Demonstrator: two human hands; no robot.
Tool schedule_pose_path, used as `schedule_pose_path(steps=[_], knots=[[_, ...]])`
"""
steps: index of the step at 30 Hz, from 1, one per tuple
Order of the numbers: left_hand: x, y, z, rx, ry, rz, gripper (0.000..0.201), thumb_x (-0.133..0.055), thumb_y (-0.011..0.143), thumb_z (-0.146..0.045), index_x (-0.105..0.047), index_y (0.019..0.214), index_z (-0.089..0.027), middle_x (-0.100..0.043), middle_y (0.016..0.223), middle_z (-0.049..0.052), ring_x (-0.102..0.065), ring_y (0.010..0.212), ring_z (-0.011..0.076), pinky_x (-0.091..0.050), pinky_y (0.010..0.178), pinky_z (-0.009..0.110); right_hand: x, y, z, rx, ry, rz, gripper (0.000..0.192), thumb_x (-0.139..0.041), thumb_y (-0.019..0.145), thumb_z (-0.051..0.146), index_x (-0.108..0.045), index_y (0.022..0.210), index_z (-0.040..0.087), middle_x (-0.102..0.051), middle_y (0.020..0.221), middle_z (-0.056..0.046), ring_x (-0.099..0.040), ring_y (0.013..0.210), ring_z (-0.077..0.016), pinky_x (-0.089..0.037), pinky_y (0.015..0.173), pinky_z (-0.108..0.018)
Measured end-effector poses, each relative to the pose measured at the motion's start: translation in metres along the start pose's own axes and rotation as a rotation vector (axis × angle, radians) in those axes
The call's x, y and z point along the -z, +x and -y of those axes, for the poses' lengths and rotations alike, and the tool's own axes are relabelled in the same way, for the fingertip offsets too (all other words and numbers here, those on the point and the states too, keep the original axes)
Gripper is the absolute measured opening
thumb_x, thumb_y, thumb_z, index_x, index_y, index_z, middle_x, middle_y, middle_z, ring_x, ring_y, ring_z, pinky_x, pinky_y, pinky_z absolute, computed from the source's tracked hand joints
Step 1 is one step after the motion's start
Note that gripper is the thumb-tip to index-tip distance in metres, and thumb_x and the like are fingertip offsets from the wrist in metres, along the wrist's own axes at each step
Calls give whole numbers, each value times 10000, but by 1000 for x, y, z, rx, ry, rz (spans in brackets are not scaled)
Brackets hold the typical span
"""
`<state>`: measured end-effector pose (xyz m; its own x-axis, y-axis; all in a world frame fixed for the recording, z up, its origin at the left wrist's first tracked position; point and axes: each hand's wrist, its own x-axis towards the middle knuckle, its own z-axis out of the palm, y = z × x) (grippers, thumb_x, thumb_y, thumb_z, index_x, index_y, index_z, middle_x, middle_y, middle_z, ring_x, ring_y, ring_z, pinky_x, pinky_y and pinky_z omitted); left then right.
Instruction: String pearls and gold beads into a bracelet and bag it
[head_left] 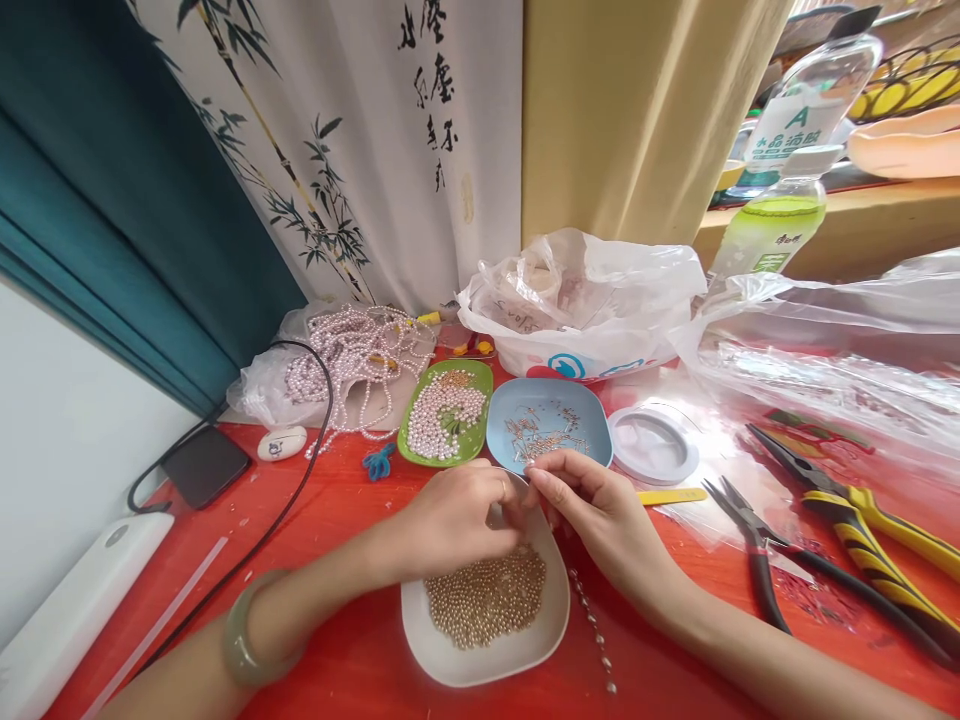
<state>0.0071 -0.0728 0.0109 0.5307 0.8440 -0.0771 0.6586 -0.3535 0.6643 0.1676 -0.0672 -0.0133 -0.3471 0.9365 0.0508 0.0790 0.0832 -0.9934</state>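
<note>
Covering the whole work surface is a red table [360, 660], set against a white curtain [360, 150] painted with bamboo and writing, with a teal curtain [112, 200] to the left and a tan one [637, 110] to the right. Near the front edge sits a white dish [442, 655] holding a heap of small gold beads [486, 595]. Both hands meet above its far rim: the left hand [450, 520], with a pale green bangle [244, 640] on its wrist, has its fingertips pinched together, and the right hand [600, 510] is pinched too; what sits between the fingers is too small to tell. A thin strand of beads [596, 630] trails on the table just right of the dish, below the right hand.

Behind the hands stand a blue dish [577, 425] of thin metal pins and a green dish [412, 440] of white pearls, side by side. Further back lie pearl strings [352, 350] and a white plastic bag [585, 300]. On the right rest yellow-handled pliers [870, 520] and black pliers [765, 560]. At the left are a phone [206, 465] and a black cable [300, 480].
</note>
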Motion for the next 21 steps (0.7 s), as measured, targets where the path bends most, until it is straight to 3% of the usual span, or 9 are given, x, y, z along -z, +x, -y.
schedule_pose_path(steps=[5, 9, 14, 21], knots=[[11, 5, 11, 259, -527, -27, 118, -572, 711, -250, -607, 728, -139, -553, 607, -11, -432, 492, 75, -323, 458, 195, 1, -3, 4, -29, -3, -6, 223, -483, 821, 321, -542, 659, 180, -540, 588, 22, -468, 514, -94, -365, 487, -211], [16, 10, 19, 317, -788, -88, 146, -621, 675, -266, -610, 711, -125, -547, 638, -8, -357, 442, 36, -237, 391, 173, 0, -5, 6, -85, 33, 32, 209, -495, 799, 305, -522, 635, 178, -554, 563, 23, -465, 483, -88, -365, 475, -210], [16, 12, 23, 310, -932, -129, 169, -653, 653, -276, -609, 689, -117, -527, 634, -9, -367, 455, 30, -228, 385, 170, -3, -6, 8, -150, 48, 93, 161, -484, 762, 234, -506, 610, 182, -576, 528, 21, -468, 461, -87, -353, 459, -207], [15, 11, 23, 302, -956, -131, 134, -659, 653, -239, -614, 689, -118, -519, 616, -19, -342, 425, 18, -202, 367, 174, -4, -6, 8, -166, 66, 112, 138, -486, 738, 213, -510, 608, 175, -571, 532, 15, -464, 468, -86, -341, 459, -207]])
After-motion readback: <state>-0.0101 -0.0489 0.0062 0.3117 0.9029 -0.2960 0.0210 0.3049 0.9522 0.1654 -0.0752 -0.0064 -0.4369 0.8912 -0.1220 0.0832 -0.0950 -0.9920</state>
